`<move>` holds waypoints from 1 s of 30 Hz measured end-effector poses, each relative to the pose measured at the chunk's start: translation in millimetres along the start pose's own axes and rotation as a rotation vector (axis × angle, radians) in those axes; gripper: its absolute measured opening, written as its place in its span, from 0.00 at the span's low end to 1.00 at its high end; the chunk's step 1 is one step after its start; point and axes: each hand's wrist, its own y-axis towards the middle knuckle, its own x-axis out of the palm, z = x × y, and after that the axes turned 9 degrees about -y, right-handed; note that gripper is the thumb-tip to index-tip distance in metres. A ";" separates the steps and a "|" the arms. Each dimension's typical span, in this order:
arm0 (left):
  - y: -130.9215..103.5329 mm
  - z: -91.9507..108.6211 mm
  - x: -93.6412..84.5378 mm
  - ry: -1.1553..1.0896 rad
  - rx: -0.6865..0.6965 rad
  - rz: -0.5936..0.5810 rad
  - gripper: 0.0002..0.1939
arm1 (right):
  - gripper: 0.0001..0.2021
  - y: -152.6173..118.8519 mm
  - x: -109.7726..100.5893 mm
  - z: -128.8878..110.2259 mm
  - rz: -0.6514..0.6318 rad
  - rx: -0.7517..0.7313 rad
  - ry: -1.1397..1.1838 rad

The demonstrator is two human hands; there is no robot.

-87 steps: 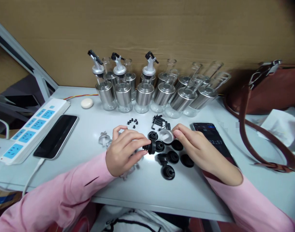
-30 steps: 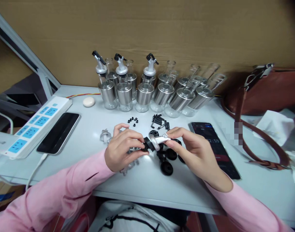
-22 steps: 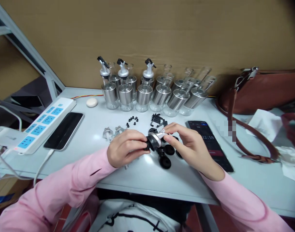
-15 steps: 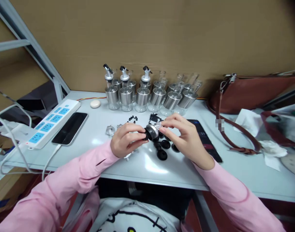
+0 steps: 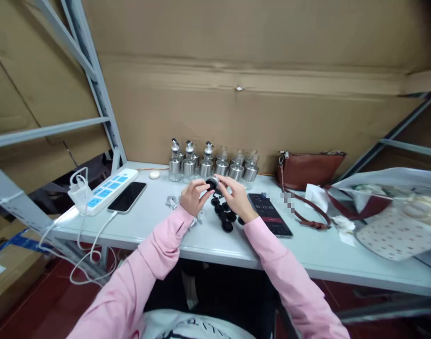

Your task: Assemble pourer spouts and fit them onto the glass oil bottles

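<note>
A bottle pourer cap (image 5: 212, 182), black with a silver rim, is held between my two hands above the table. My left hand (image 5: 192, 197) pinches its black side with fingers and thumb. On the silver side my right hand (image 5: 235, 197) grips it with thumb and fingertips. Below the hands lie several round black stoppers (image 5: 227, 226). Clear and silvery small parts (image 5: 172, 201) lie left of my left hand. Behind stand rows of glass bottles with steel sleeves (image 5: 205, 167); three in front carry silver pourer spouts (image 5: 209, 148) with black tips.
On the left are a white power strip (image 5: 111, 190), a phone (image 5: 128, 197) on a cable and a round white object (image 5: 154, 174). To the right lie a dark phone showing a timer (image 5: 272, 214), a brown bag (image 5: 309, 172), tissues and a dotted pouch (image 5: 399, 238).
The camera view has tilted up and widened, so the table appears lower and smaller. Both hands keep hold of the pourer cap, whose black side now shows more toward me.
</note>
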 end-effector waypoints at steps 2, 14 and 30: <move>-0.9 -0.7 3.3 0.018 -0.013 0.017 0.06 | 0.13 1.3 -0.1 4.1 0.048 -0.018 -0.025; -7.5 -9.7 5.3 -0.020 -0.027 0.023 0.10 | 0.09 7.9 13.6 0.5 0.224 -0.055 0.004; -16.8 -14.7 12.1 -0.229 -0.131 -0.213 0.23 | 0.09 -0.3 4.8 7.8 0.177 -0.182 -0.025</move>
